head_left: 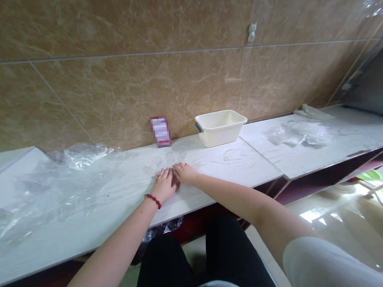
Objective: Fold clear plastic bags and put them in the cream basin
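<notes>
Flanking both hands (164,184) (185,174): plastic (90,156); basin (222,134)

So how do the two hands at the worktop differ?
The left hand has a red bead bracelet at its wrist; no bracelet shows on the right hand. The left's fingers point mostly toward the wall, the right's more leftward. Both are bare, close together at the white worktop.

Rests left hand (164,185) and right hand (186,174) close together on white table (246,162). Wears red bracelet (154,199) on left wrist. Faces tiled wall (106,88), with blurred panel (161,132) upright beside it, tub (222,129) right of panel, film (85,157) at left, bags (303,133) farther right.
</notes>
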Available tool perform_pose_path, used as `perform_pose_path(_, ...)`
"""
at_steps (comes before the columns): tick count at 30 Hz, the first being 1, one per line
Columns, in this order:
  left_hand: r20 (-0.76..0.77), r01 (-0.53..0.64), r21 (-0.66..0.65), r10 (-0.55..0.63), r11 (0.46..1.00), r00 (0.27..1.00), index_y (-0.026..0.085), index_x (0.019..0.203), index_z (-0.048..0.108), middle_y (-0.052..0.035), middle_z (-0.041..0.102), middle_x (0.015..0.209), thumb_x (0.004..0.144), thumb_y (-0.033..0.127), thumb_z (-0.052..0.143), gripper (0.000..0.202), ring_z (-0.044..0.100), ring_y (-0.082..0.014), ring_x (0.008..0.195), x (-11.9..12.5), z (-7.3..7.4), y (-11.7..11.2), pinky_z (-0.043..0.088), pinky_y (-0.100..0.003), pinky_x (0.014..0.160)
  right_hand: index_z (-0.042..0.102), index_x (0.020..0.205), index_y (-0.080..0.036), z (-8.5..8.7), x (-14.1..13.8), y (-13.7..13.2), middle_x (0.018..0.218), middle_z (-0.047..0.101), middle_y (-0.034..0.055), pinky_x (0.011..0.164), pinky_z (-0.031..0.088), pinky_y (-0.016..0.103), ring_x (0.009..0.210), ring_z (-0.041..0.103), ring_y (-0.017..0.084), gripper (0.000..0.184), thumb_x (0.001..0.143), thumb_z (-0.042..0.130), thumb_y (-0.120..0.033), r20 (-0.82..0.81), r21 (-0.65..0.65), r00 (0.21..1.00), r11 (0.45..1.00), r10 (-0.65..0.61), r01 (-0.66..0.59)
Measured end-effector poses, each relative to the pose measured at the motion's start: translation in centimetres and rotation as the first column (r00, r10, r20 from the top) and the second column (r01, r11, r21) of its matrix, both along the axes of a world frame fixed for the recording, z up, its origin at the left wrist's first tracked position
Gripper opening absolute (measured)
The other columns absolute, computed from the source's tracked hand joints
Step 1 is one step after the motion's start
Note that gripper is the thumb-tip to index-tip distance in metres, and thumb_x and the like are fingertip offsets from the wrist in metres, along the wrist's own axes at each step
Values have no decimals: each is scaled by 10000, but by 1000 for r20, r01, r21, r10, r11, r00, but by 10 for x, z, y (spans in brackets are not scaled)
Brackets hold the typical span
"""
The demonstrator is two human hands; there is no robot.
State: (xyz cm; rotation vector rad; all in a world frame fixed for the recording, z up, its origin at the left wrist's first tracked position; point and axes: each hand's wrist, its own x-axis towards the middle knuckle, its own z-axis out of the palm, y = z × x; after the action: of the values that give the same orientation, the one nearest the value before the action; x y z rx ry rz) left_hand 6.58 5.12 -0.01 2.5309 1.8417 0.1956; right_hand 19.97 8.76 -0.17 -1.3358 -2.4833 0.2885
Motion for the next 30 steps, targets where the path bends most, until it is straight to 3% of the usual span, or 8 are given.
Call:
perform_pose_path(4, -84, -25, 20, 26, 999, 996, 64, 1262, 318, -126, 266, 1342, 794, 437, 265, 601, 194, -257, 1238, 6, -13, -4, 116, -434, 1002, 293, 1277, -115, -11, -6, 15, 1348, 254, 88, 983, 101, 486, 1237, 176, 260, 539, 831, 231, -411, 81, -1, 982, 986, -168, 169)
perform_pose_path(11, -125, -26, -17, 24, 1000, 992, 78, 1292, 254, -118, 219, 1361, 786, 522, 217, 674, 160, -248, 1249, 3, -8, -5, 111, -420, 1000, 169, 1328, -139, -6, -3, 48, 1391, 115, 60, 978, 23, 490, 1258, 45, 268, 685, 780, 176, -550, 173, -88, 941, 947, -292, 309)
perform_pose_path(19, -84, -47, -77, 40, 996, 996, 90, 1302, 229, -107, 193, 1371, 816, 474, 149, 623, 131, -243, 1256, -20, -8, 37, 114, -450, 992, 170, 1327, -138, -9, -3, 48, 1388, 121, 81, 970, -9, 494, 1256, 48, 275, 715, 768, 137, -583, 152, -55, 935, 942, -319, 331)
perform_pose_path(24, -77, -36, -107, 28, 994, 997, 138, 1312, 201, -108, 178, 1375, 778, 555, 184, 678, 144, -244, 1254, -41, -6, 61, 115, -482, 978, 168, 1327, -134, -7, -3, 47, 1388, 119, 86, 967, -22, 500, 1258, 36, 274, 738, 760, 140, -606, 155, -58, 934, 941, -321, 333)
perform_pose_path(30, -94, -155, -83, 147, 984, 985, 96, 1301, 230, -137, 197, 1365, 798, 508, 162, 654, 142, -252, 1253, -59, -2, 72, 117, -480, 980, 183, 1324, -127, -5, -3, 46, 1389, 103, 93, 973, -25, 487, 1264, 4, 260, 721, 770, 160, -588, 141, -67, 934, 938, -328, 340)
